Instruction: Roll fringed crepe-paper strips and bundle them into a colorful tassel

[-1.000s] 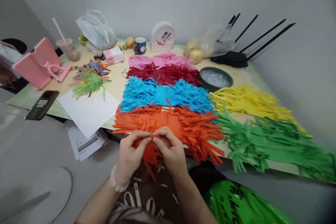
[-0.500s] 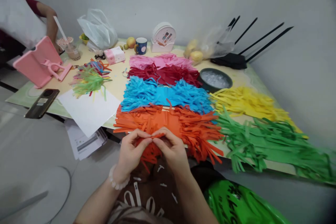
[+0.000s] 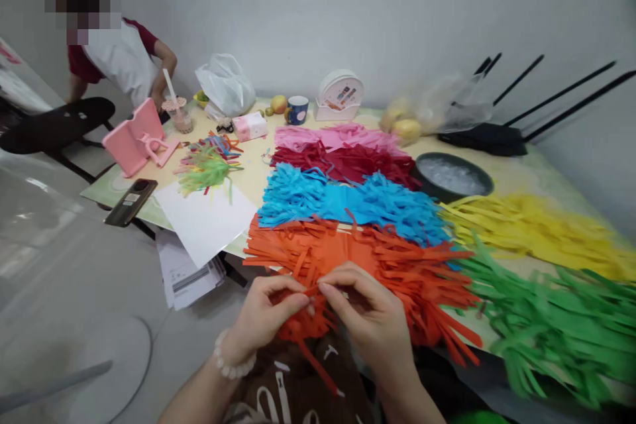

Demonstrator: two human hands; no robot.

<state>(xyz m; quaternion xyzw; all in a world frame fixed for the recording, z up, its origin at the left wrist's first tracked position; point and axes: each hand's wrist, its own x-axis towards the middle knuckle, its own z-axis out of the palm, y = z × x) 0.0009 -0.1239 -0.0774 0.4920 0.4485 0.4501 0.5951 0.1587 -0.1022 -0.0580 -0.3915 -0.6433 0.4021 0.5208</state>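
Observation:
Both hands meet at the table's front edge over the orange fringed paper [image 3: 348,248]. My left hand [image 3: 271,315] pinches an orange paper strip [image 3: 313,290] between thumb and fingers. On the strip's other end, the thumb and fingertips of my right hand [image 3: 375,311] are closed. Loose orange strips hang below my hands toward my lap. Behind the orange lie blue fringed paper [image 3: 342,204], dark red fringed paper [image 3: 342,162] and pink fringed paper [image 3: 338,137]. Green fringed paper [image 3: 566,318] and yellow fringed paper [image 3: 536,228] spread out at the right.
A dark bowl [image 3: 431,189] holds something clear. A black router [image 3: 484,138] with antennas, a mug [image 3: 297,110] and a plastic bag [image 3: 226,86] stand at the back. A phone [image 3: 132,202], white paper [image 3: 206,225] and a pink stand [image 3: 133,139] lie left. A person [image 3: 122,59] sits beyond.
The view has swung left, so more of the seated person shows. My hands have moved slightly apart, with the orange strip still between them, and a long strip now dangles over my lap.

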